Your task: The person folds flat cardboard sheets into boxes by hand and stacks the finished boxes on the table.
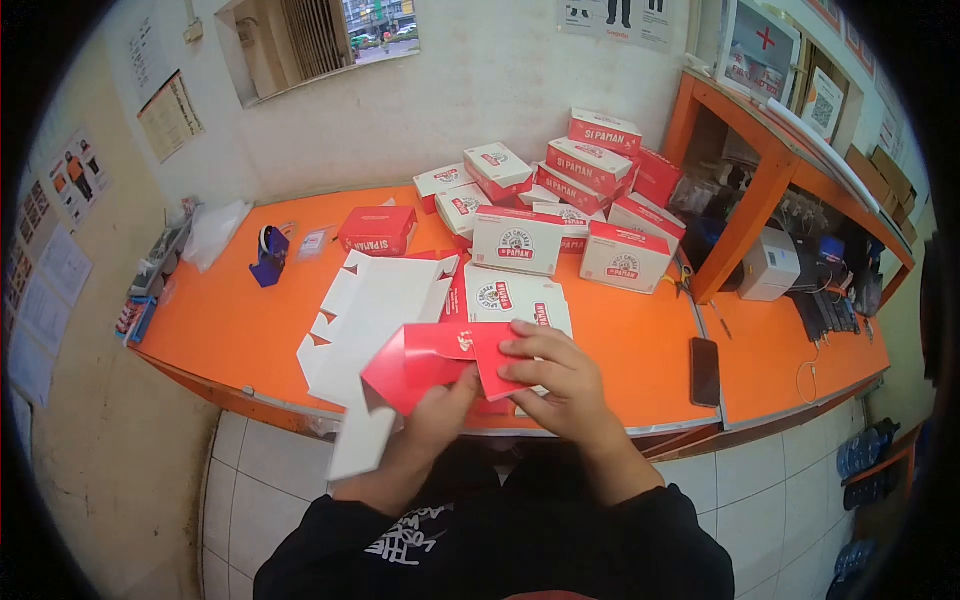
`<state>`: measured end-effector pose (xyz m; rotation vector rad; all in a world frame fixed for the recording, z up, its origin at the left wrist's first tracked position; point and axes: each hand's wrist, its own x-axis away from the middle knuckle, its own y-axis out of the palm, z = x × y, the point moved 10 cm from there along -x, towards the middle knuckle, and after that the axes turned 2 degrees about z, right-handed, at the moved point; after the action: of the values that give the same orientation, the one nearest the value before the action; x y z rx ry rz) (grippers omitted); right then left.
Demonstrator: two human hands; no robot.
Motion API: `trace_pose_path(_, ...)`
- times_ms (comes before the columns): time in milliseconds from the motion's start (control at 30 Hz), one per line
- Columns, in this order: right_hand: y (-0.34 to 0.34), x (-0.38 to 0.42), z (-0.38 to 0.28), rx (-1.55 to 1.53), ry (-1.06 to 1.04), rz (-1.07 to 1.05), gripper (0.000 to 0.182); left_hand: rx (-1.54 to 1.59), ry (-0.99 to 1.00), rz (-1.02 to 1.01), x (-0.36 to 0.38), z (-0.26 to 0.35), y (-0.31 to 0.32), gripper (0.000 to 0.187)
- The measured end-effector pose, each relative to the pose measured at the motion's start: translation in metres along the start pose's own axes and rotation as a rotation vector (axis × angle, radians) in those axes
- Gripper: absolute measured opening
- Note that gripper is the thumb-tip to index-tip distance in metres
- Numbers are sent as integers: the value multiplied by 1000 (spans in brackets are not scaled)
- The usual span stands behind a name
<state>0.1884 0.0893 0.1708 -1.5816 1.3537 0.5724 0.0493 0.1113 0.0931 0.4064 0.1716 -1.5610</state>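
A partly folded red takeaway box (410, 362) is held up over the front edge of the orange table, a white flap (362, 440) hanging from its left side. My left hand (437, 418) grips it from below, with the thumb on the red panel near the middle. On the box's right end, my right hand (562, 388) wraps its fingers over the edge. Just behind lie an unfolded carton (375, 305), white side up, and flat printed cartons (540, 303) with a chicken logo.
Several folded boxes (517, 240) are piled at the back of the orange table (270, 330). A blue tape dispenser (268, 258) stands on the left. To the right are scissors (684, 280), a phone (704, 370) and an orange shelf (745, 215) with a white printer (770, 265) underneath.
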Motion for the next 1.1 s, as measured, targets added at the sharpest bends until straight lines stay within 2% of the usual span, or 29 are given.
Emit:
trace_pose_path(33, 4, 1, 1, -41, -25, -80, 22, -30, -34, -20, -4, 0, -4, 24)
trace_pose_path(67, 2, 1, 4, -32, -14, -44, 22, 16, -70, -84, -7, 4, 0, 25)
trace_pose_path(167, -3, 5, 12, -25, 38, 49, 20, -263, 40, -127, -5, 20, 16, 29)
trace_pose_path(200, -2, 6, 14, -39, 61, 70, 20, -512, -69, -107, -4, 32, 20, 33)
trace_pose_path(233, -2, 6, 17, -51, 80, 92, 20, -349, -163, -89, -6, 17, 15, 33)
trace_pose_path(300, -4, 2, 18, -136, 17, -19, 20, -21, -344, -58, -10, -14, 3, 33)
trace_pose_path(333, -2, 2, 17, -181, -9, -74, 20, 94, -434, -185, -12, -15, 9, 32)
trace_pose_path(433, -3, 4, 19, -137, 15, -16, 20, 133, -260, -129, -15, 9, 13, 26)
trace_pose_path(533, 2, 12, 20, 104, 22, 134, 19, 109, -207, -165, -9, -1, 23, 29)
trace_pose_path(600, 8, 15, 29, 29, 52, 119, 19, 145, -232, -208, -9, -13, 26, 33)
trace_pose_path(700, 16, 15, 42, 17, 96, 31, 20, 76, -93, -161, -11, 13, 27, 31)
trace_pose_path(833, 41, 15, 41, -44, 230, -71, 25, 1, -37, -193, -16, 37, 24, 30)
trace_pose_path(867, 44, 9, 23, 40, 104, -61, 26, -24, -34, -218, -16, 37, 22, 30)
trace_pose_path(967, 45, 11, 41, 146, 241, -68, 32, -207, -12, -315, -18, 39, 20, 30)
trace_pose_path(1100, 45, 18, 57, 150, 420, -130, 37, -794, 180, -366, -23, 26, 32, 29)
